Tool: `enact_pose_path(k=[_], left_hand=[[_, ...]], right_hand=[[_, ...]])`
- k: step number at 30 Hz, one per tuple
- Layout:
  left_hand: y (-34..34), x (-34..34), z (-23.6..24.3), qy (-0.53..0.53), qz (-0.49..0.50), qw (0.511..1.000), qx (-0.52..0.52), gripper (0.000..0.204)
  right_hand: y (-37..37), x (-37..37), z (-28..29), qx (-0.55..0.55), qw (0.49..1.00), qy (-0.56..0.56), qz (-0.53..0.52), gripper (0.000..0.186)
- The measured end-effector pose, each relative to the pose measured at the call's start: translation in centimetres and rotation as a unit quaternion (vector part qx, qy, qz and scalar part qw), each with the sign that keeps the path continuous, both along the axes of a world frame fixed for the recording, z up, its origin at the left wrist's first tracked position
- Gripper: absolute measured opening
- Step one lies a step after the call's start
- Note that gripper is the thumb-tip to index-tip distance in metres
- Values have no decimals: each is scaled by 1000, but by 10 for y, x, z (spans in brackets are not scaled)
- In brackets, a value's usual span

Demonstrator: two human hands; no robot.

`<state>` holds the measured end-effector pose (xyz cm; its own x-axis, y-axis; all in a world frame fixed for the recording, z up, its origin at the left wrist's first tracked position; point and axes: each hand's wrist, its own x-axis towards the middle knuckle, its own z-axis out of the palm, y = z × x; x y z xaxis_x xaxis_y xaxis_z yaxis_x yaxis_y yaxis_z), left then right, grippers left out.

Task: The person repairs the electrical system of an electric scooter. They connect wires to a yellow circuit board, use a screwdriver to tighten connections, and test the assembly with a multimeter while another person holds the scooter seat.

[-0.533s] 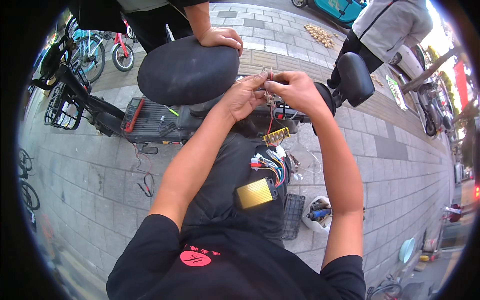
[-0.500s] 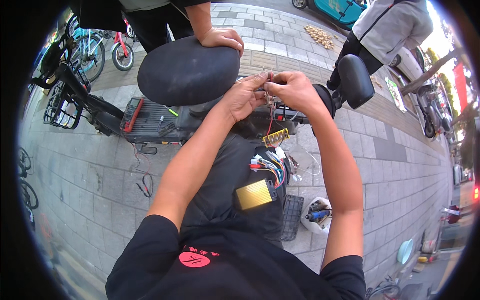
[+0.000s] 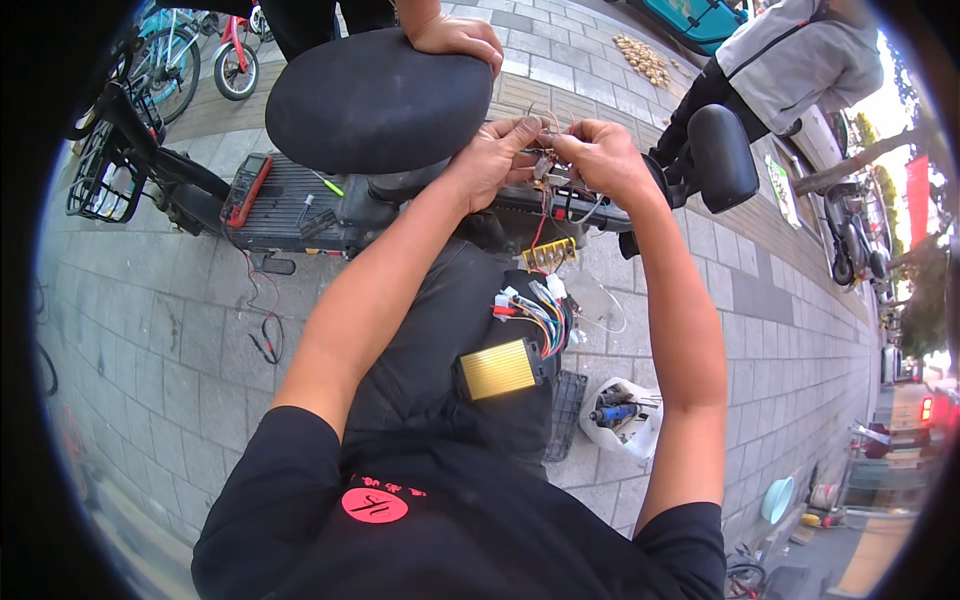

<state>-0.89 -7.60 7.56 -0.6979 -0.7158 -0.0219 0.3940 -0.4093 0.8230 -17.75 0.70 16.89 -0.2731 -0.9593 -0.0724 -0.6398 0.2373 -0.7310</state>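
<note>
My left hand (image 3: 497, 160) and my right hand (image 3: 604, 162) meet over the electric scooter's opened body, beside its black seat (image 3: 380, 100). Both sets of fingers pinch thin wires (image 3: 545, 125), whose ends stick up between them; fingertips partly hide the join. Below hang more wires and connectors, with a red lead running down to a yellow terminal block (image 3: 550, 256). A gold finned controller box (image 3: 498, 370) rests on my leg, its bundle of coloured wires (image 3: 535, 312) and plugs spread above it.
Another person's hand (image 3: 458, 42) leans on the seat. On the footboard lie a red-and-black multimeter (image 3: 247, 190) and a green screwdriver (image 3: 328, 183). A white tool tub (image 3: 622, 420) and black plastic cover (image 3: 566, 415) sit on the paving. A person in grey (image 3: 790, 75) stands at far right.
The whole view has shifted a little. My fingertips have drawn slightly apart, and more of the wires shows between my hands. The other person's hand stays on the seat.
</note>
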Motion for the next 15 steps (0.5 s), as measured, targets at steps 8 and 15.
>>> enact_pose_path(k=[8,15], left_hand=[[-4,-4,-17,62,29,995,-76,25],[4,-8,-16,-2,120,986,-112,20]], right_hand=[[-4,-1,-3,-77,997,11,21,32],[-9,6,-13,-121,993,-15,-9,33]])
